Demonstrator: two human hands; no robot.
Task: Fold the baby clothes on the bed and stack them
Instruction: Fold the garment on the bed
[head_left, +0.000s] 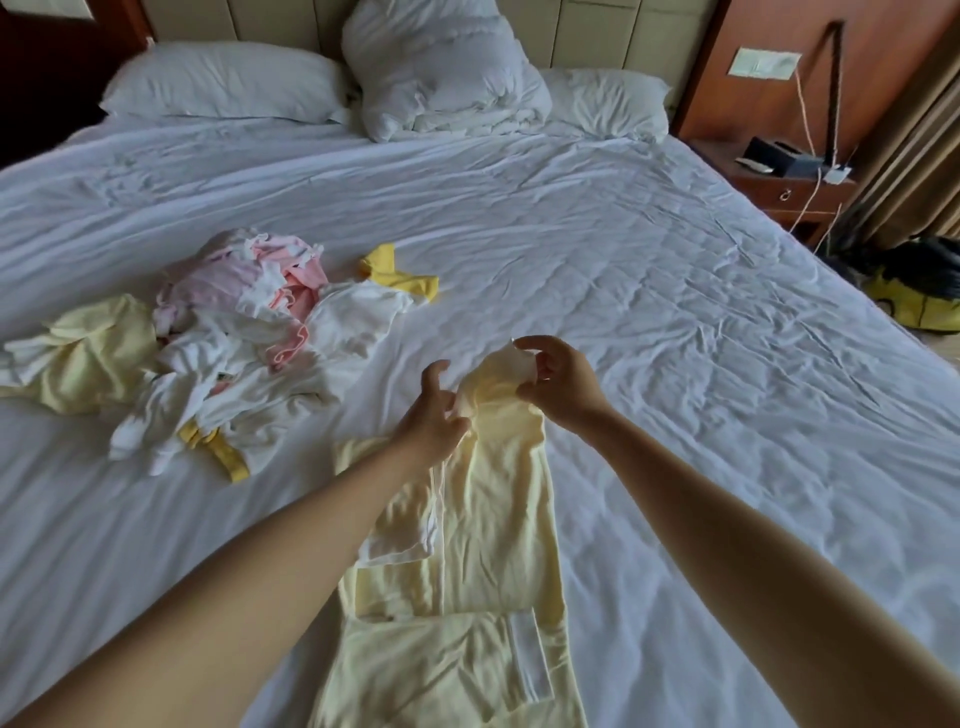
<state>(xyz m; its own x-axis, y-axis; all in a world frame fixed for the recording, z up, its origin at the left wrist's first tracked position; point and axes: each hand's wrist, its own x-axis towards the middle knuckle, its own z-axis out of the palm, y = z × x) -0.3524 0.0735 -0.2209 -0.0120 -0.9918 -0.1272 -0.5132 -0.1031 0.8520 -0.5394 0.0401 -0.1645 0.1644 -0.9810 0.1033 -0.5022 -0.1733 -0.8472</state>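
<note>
On the white-sheeted bed (623, 291), both hands, left (434, 415) and right (563, 382), pinch the far end of a pale yellow cotton baby garment (493, 519).

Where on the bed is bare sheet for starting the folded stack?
Bare sheet runs right of the pale yellow garment to the bed's right edge, and beyond the left hand and right hand up to the pillows and duvet. The left is crowded: the unfolded pile sprawls there, leaving only a narrow strip beside the garment.

2 white pillows (223, 83), bunched duvet (441, 78) between them, wooden nightstand (779, 192) bearing a dark box (779, 156), yellow bag (914, 306) on floor
</note>
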